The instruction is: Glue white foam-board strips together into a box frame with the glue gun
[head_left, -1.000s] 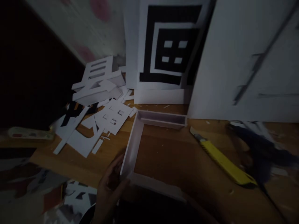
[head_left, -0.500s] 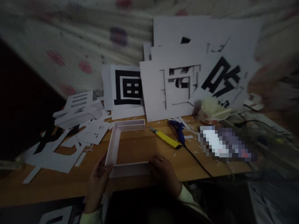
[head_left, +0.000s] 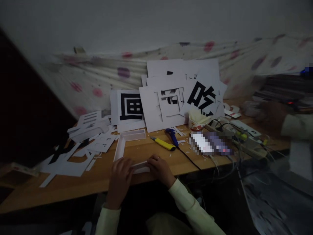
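A white U-shaped board frame (head_left: 119,147) with raised walls lies on the wooden table, its open side to the right. My left hand (head_left: 120,176) is closed over its near left corner and hides that part. At the right end of the near strip, my right hand (head_left: 160,169) grips the wall with bent fingers. A yellow utility knife (head_left: 164,144) lies beyond my right hand, blade pointing left. Beside the knife is a blue glue gun (head_left: 172,136), its black cord running toward the table's front edge.
Cut white board scraps (head_left: 70,163) cover the left. Boards with black characters (head_left: 132,106) lean at the back. A paper cup (head_left: 198,121), blurred-out items (head_left: 210,143) and tangled cables (head_left: 241,147) are at right. Another person's hand (head_left: 272,114) is at far right.
The view has tilted up and shifted right, bringing in more wall and right side. My left hand has moved from beside the frame's corner to over it. My right hand stays at the strip's end.
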Demonstrator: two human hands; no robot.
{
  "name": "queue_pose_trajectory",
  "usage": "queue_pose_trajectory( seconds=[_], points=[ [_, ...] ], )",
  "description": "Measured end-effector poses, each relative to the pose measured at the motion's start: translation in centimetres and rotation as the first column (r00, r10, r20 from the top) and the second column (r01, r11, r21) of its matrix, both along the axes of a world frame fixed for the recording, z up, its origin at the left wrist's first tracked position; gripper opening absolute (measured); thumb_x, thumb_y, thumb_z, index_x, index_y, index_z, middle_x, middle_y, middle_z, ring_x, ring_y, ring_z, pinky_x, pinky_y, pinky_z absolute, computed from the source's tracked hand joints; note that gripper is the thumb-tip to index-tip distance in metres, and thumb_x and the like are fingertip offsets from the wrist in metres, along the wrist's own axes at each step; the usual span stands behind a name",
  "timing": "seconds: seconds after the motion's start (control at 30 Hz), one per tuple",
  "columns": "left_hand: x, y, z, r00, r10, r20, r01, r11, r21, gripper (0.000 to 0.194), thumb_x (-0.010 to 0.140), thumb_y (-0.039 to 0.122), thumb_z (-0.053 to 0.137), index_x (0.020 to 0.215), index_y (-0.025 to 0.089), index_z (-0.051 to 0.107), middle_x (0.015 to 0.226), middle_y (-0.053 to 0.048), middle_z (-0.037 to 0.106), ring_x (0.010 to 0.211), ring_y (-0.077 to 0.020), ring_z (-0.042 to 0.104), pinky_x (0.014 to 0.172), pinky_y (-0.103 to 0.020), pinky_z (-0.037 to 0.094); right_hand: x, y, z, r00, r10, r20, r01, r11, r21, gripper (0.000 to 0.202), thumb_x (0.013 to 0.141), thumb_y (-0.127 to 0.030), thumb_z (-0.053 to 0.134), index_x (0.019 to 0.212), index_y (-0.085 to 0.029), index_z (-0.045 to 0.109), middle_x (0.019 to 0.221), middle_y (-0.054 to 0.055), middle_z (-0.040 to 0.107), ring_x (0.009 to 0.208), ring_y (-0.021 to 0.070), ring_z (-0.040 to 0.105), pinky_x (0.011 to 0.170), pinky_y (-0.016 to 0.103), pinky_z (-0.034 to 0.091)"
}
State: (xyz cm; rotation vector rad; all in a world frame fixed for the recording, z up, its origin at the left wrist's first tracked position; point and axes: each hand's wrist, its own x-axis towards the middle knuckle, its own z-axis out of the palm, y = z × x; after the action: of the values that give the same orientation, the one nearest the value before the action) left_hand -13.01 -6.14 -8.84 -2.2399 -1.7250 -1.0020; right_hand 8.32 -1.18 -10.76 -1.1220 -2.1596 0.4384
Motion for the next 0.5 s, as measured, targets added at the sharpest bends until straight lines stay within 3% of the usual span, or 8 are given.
queue_pose_trajectory(
  seconds=[0.2,0.33,0.5],
  points=[
    [3.2,-0.2,2.4,0.992,0.031,-0.125,-0.068,0.950,-0.305,0.027,0.094,0.019,0.046,0.111,0.021,0.067,0.110,-0.010,0.071,0.108,-0.0285,0.059,0.096,-0.050,0.038,1.0,0.2,0.1,0.994,0.007,-0.110,-0.008,1.000,-0.010,0.011,0.091,-0.022,0.059,0.094,-0.020,0.070,0.092,0.007,0.066,0.084,0.0182,0.063,0.075,0.029,0.046],
    [2.2,1.2,4.8,0.987,-0.052,-0.153,-0.017,0.908,-0.419,0.026,0.096,0.019,0.044,0.105,0.018,0.068,0.104,-0.009,0.072,0.101,-0.0238,0.062,0.090,-0.039,0.041,2.6,0.7,-0.4,0.975,-0.062,-0.213,0.050,0.997,-0.064,0.023,0.092,-0.025,0.052,0.110,-0.017,0.064,0.094,0.008,0.069,0.081,0.0190,0.064,0.074,0.032,0.050],
    [0.8,3.3,6.9,0.966,-0.154,-0.207,0.026,0.857,-0.515,0.021,0.091,0.020,0.052,0.084,0.019,0.072,0.088,-0.008,0.074,0.086,-0.0217,0.064,0.072,-0.029,0.040,3.8,0.5,-1.4,0.944,-0.168,-0.285,0.131,0.981,-0.146,0.026,0.092,-0.034,0.048,0.100,-0.016,0.065,0.083,0.008,0.072,0.072,0.0202,0.066,0.065,0.031,0.051]
  ],
)
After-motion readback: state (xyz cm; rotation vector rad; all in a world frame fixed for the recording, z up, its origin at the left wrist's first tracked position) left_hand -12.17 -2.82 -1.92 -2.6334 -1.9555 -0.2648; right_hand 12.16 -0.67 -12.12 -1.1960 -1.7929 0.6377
